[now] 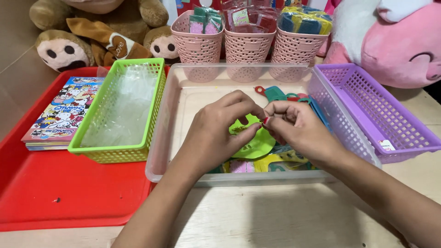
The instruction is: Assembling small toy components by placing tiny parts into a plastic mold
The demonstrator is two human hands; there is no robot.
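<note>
currently, head view only: both hands are working over the clear plastic tray (171, 138) at the middle of the wooden table (285, 220). left hand (216, 133) and right hand (298, 128) are meeting fingertip to fingertip, both pinching closed on a small thin item (262, 120) just above a lime green flat piece (257, 144). what the item is, can't tell, fingers are covering most of it. the green piece is lying in the tray on a loose pile of coloured combs and packets (275, 163), touching the left fingers.

handling guess: item is looking very light, thin and probably a bit flexible, easy to drop or bend. fingertip pinch at the edge is looking like the right hold; a wide grasp won't suit it. the green piece is also looking light and flat, best lifted by its rim.

counts: three pink round baskets (248, 43) are standing in a row behind the tray, packed with small packets and combs. one green basket (154, 110) holding clear plastic bags is sitting on one red tray (69, 197) at left, beside one stack of colouring books (62, 115). one purple basket (372, 115) is sitting at right, touching the clear tray. two plush toys: brown monkey (96, 32), pink one (395, 41).
</note>
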